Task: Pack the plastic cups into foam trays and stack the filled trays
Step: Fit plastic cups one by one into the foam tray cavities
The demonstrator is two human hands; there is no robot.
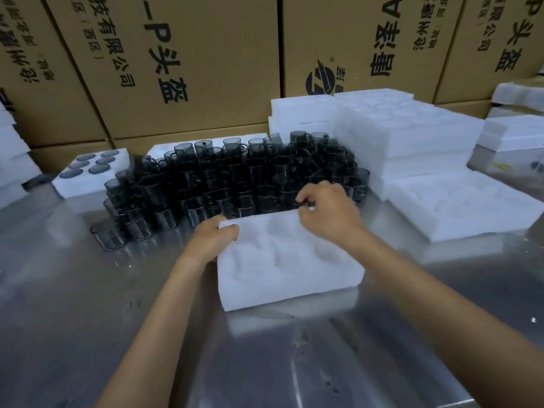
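A white foam tray (282,269) with round pockets lies on the metal table in front of me. My left hand (213,241) grips its far left corner, thumb on top. My right hand (326,210) is at the tray's far edge with curled fingers, pinching the rim of a dark cup. A dense pile of dark transparent plastic cups (235,181) with handles stands just behind the tray. A filled foam tray (88,175) with several cups set in it sits at the back left.
Stacks of white foam trays (397,136) rise at the back right, and one open tray (459,207) lies to the right. More foam sits at the far left (11,160). Printed cardboard boxes (182,60) wall the back. The shiny table (265,348) reaches toward me.
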